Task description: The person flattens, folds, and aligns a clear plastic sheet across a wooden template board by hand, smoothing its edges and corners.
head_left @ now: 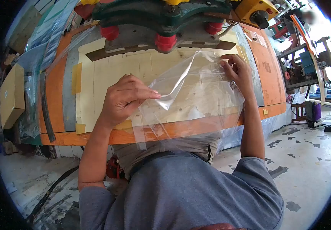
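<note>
A clear plastic sheet (196, 92) stretches between my two hands above the padded worktable (92, 84) and hangs over its front edge. My left hand (126, 97) pinches the sheet's left corner between thumb and fingers. At the upper right, my right hand (236, 71) grips the other top corner, fingers bent round it. A white, folded-looking edge runs slantwise across the sheet between the hands.
Above the table's far side hangs a green press (165, 15) with red knobs and a grey metal bar. A yellow control box (255, 13) is at top right. A cardboard box (14, 97) stands left, near a dark strip (46, 111).
</note>
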A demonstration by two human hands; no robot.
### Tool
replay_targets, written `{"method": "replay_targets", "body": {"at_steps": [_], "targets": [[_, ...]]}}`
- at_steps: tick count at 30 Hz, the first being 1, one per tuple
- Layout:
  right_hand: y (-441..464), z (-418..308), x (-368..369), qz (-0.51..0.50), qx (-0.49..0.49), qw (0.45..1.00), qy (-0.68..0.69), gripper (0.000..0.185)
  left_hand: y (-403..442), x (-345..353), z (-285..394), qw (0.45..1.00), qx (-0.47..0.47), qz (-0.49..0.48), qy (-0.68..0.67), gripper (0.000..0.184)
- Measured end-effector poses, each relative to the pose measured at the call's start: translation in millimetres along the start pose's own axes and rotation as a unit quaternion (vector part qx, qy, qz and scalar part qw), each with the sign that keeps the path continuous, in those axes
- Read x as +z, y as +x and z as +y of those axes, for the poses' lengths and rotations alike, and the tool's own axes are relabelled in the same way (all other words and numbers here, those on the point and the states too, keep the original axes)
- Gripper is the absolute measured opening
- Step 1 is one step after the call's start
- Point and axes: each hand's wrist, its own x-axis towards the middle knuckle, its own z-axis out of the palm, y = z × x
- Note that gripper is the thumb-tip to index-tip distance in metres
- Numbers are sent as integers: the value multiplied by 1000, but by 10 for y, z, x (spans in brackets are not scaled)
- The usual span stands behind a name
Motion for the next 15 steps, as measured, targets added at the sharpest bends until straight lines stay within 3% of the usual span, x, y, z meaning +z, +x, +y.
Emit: {"method": "replay_targets", "body": {"at_steps": [6,13,15], "targets": [[4,56,-7,-11,-19,1000,10,28,-21,-96,-32,991,-2,1,-135,17],[-57,-79,-56,-5,-10,998,56,28,-72,-121,-71,981,-28,32,-187,18],[-81,-48,-59,-17,5,997,75,27,-81,-87,-17,968,-116,92,-202,20]]}}
